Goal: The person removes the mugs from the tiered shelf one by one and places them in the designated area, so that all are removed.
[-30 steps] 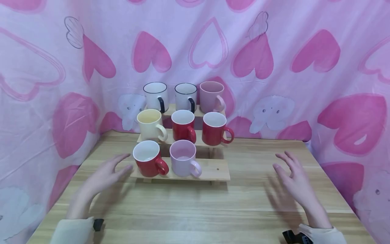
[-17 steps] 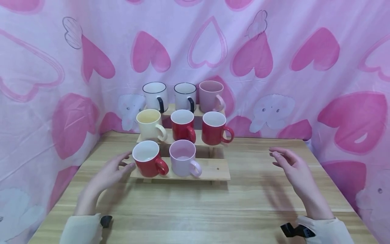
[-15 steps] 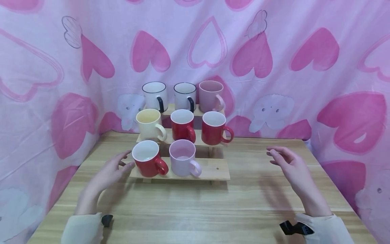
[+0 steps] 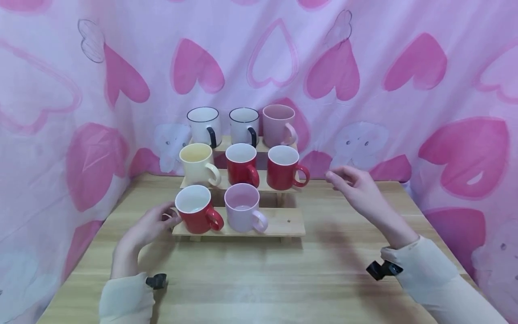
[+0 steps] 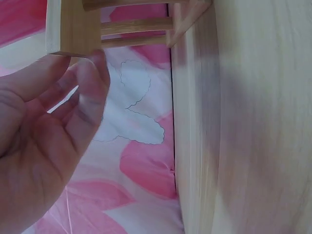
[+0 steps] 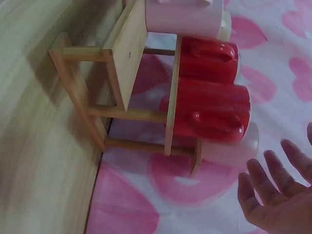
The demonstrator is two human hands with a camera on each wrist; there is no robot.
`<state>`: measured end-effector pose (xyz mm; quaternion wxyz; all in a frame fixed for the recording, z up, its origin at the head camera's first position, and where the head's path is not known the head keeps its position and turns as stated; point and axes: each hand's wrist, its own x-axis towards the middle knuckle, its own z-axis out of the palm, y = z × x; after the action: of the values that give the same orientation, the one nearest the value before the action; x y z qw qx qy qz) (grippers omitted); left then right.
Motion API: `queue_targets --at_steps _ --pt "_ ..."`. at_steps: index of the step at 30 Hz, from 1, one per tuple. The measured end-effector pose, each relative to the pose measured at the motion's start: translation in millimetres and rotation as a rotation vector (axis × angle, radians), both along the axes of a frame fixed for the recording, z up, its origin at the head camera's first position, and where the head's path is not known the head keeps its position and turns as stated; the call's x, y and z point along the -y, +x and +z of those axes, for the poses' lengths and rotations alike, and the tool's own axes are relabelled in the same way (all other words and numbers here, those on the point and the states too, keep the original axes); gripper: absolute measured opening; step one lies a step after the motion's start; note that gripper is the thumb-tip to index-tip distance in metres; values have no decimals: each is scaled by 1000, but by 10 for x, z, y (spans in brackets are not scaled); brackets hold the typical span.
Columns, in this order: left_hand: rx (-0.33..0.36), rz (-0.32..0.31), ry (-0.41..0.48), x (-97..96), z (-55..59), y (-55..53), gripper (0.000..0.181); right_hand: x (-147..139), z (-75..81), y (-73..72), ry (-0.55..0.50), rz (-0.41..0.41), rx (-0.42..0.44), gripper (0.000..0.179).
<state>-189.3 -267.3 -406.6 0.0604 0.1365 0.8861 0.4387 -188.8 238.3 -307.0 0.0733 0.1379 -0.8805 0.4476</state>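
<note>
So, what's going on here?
A person is working at a three-tier wooden rack holding eight mugs: three on top, three in the middle, two at the bottom. Their left hand is at the left end of the bottom shelf, though whether it grips isn't clear. Their right hand, holding nothing, hovers right of the rightmost red mug.

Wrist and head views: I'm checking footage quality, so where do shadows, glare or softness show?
Head view: a soft shadow lies on the table near the right hand; left wrist view: a broad, blurry-edged shadow crosses the table; right wrist view: small highlights gleam on the nearer red mug, and the heart-patterned cloth looks soft.
</note>
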Motion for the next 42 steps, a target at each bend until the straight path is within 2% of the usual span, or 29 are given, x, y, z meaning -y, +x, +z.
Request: queue_targets --at_steps 6,11,16,19,22,27,30,34,42 --pt "34 16 74 21 -22 67 29 261 157 -297 -42 32 1 42" --pt "42 -27 107 60 -1 104 30 420 248 -584 -127 5 73 38" --pt "36 -37 132 66 3 78 33 614 350 -881 -224 -17 87 40" --pt "38 -51 123 60 -30 63 32 716 382 -1052 -230 -42 85 38" --pt "47 -50 106 60 -63 74 32 792 396 -1177 -183 -71 96 34" --pt "80 -29 129 56 -67 97 35 854 429 -1280 -159 -80 96 32" --pt "60 -35 112 48 -56 77 40 863 442 -1315 -175 -76 103 28" --pt "37 -32 72 35 -36 46 46 854 440 -1350 -172 -77 154 26" --pt "65 -25 67 38 -21 34 49 851 459 -1406 -152 -72 290 25"
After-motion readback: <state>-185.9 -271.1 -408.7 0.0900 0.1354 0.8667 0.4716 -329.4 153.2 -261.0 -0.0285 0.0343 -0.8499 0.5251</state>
